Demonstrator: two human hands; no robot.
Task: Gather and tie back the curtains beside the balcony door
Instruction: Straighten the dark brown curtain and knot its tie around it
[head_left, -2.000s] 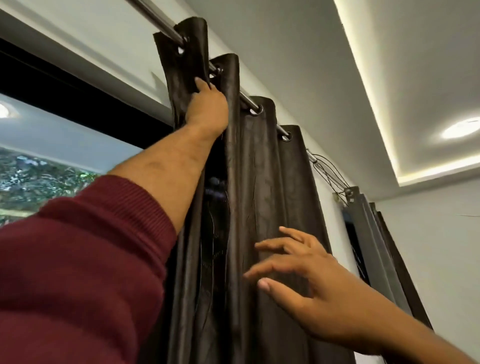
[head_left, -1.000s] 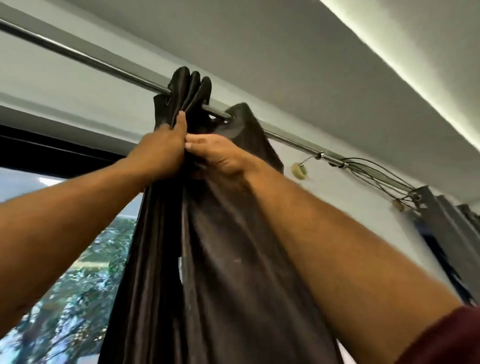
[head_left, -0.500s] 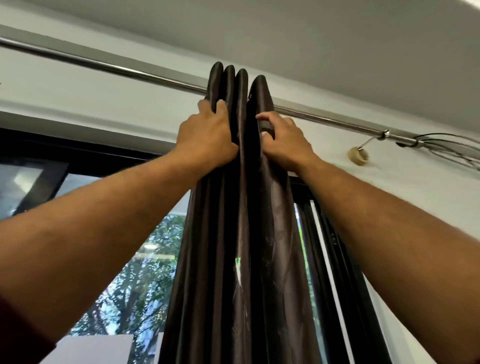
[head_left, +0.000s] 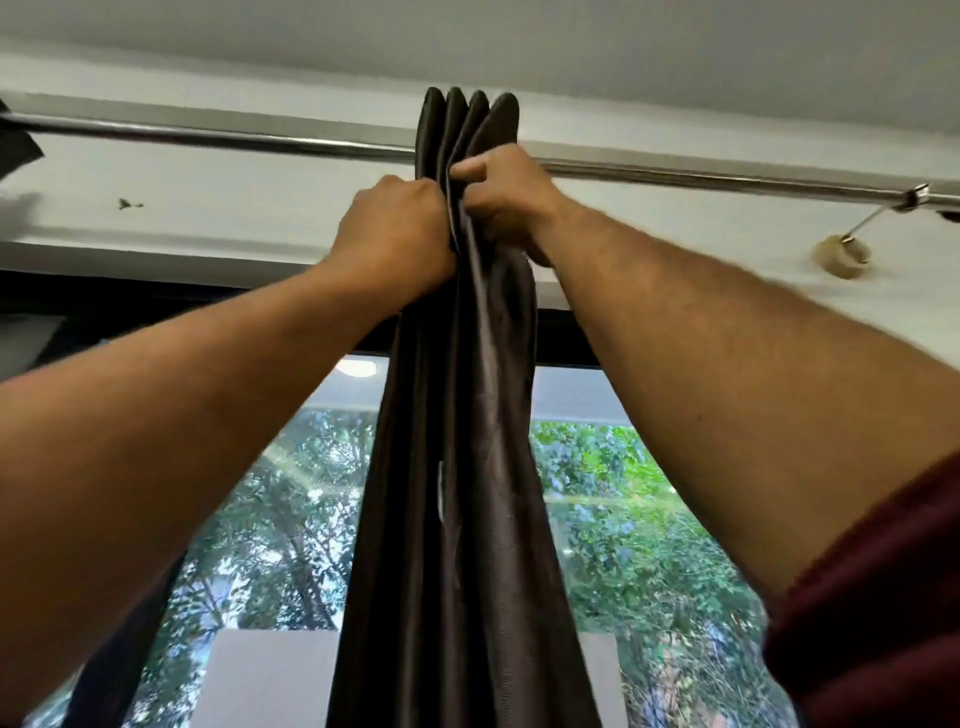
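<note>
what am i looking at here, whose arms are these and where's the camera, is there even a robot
There is no robot here. The one picture comes from a camera worn on a person's head, tilted up, so the two bare arms reaching in from the bottom corners are the wearer's own. The left hand and the right hand are both closed on a dark curtain, squeezing its folds into one tight bunch just below the metal rod it hangs from. No tie is on it yet. Behind it is a window with green trees outside, and a dark red sleeve shows at lower right. There is no table or work surface in view.
</note>
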